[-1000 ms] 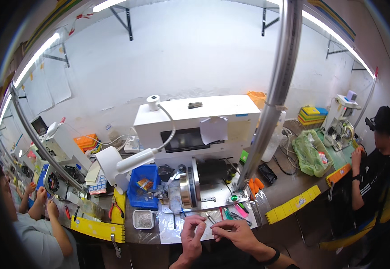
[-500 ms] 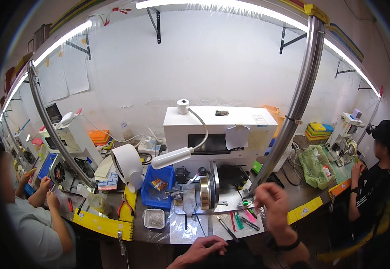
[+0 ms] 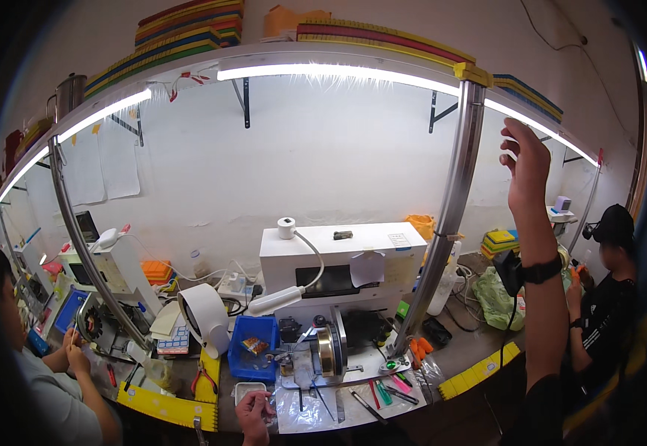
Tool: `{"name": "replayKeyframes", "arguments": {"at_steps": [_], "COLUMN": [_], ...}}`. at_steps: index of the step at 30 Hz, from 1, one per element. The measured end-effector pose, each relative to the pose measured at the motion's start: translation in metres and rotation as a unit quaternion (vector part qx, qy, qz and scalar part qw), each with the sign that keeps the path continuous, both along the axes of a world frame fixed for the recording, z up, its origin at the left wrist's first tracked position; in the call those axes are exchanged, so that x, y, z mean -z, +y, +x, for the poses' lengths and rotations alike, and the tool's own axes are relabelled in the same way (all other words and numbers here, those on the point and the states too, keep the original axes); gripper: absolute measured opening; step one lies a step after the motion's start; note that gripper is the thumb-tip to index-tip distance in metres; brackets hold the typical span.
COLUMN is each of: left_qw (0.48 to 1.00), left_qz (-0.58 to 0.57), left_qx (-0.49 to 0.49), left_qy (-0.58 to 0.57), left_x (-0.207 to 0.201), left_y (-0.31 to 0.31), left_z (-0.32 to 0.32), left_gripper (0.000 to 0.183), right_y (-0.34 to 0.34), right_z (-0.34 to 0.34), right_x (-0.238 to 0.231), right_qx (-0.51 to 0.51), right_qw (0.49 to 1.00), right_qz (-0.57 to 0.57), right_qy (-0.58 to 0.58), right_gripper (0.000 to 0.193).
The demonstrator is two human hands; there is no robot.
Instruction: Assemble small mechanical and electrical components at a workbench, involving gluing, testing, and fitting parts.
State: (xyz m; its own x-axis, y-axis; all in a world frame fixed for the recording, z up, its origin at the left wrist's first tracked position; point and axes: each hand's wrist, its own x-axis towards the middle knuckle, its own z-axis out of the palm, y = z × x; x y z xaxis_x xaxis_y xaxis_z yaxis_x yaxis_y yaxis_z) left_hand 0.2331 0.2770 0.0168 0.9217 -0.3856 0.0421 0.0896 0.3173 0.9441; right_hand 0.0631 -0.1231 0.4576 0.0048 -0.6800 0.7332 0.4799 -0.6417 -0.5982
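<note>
My right hand (image 3: pixel 528 167) is raised high at the right, beside the metal post (image 3: pixel 461 163) and near the lit lamp tube (image 3: pixel 517 115). Its fingers are loosely bent and apart, with nothing visible in them. A dark band (image 3: pixel 543 270) circles that wrist, and a black device (image 3: pixel 508 272) with a cable sits against it. Low in the middle, my left hand (image 3: pixel 253 418) is at the near edge of a small white tray (image 3: pixel 240 389), partly covering it. Its fingers are curled together; whatever they may hold is too small or hidden.
A bench machine with a brass-coloured wheel (image 3: pixel 326 352) stands ahead, a blue bin (image 3: pixel 243 372) to its left. Pens and a green-handled tool (image 3: pixel 381 393) lie on the plastic-covered sheet. Yellow rulers (image 3: pixel 480 372) line the bench edge. Co-workers sit left (image 3: pixel 56 394) and right (image 3: pixel 610 305).
My right hand has risen from above the bench to lamp height. My left hand has shifted left to the white tray, its fingers now curled. The view has tilted upward.
</note>
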Motion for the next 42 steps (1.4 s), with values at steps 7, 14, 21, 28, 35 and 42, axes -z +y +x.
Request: {"name": "replayKeyframes", "arguments": {"at_steps": [7,14,21,28,35,42], "left_qw": [0.999,1.0,0.997,0.995,0.983,0.98], "left_qz": [0.029,0.018,0.041,0.078,0.153,0.158], "left_qx": [-0.004,0.005,0.029,0.028,0.061,0.094], "left_qy": [0.013,-0.016,-0.053,-0.055,-0.083,-0.079], "left_x": [-0.028,-0.017,-0.016,-0.008,-0.004,0.002], "left_y": [-0.006,-0.008,-0.01,-0.01,-0.014,-0.026], "left_z": [-0.013,-0.012,-0.013,-0.014,-0.007,-0.01], "left_gripper": [0.016,0.016,0.019,0.021,0.02,0.021], "right_y": [-0.009,-0.004,-0.003,0.0,0.047,0.056], "right_z": [0.018,0.019,0.023,0.002,-0.016,-0.015], "right_x": [-0.007,-0.012,-0.012,0.06,0.289,0.395], "right_qx": [0.022,0.03,0.065,0.077,0.095,0.043], "right_qw": [0.996,0.993,0.986,0.989,0.956,0.923], "right_qz": [-0.026,-0.057,-0.068,-0.081,0.044,0.14], "right_qy": [0.08,0.102,0.137,0.097,0.275,0.355], "right_gripper": [0.025,0.02,0.017,0.014,0.012,0.017]}}
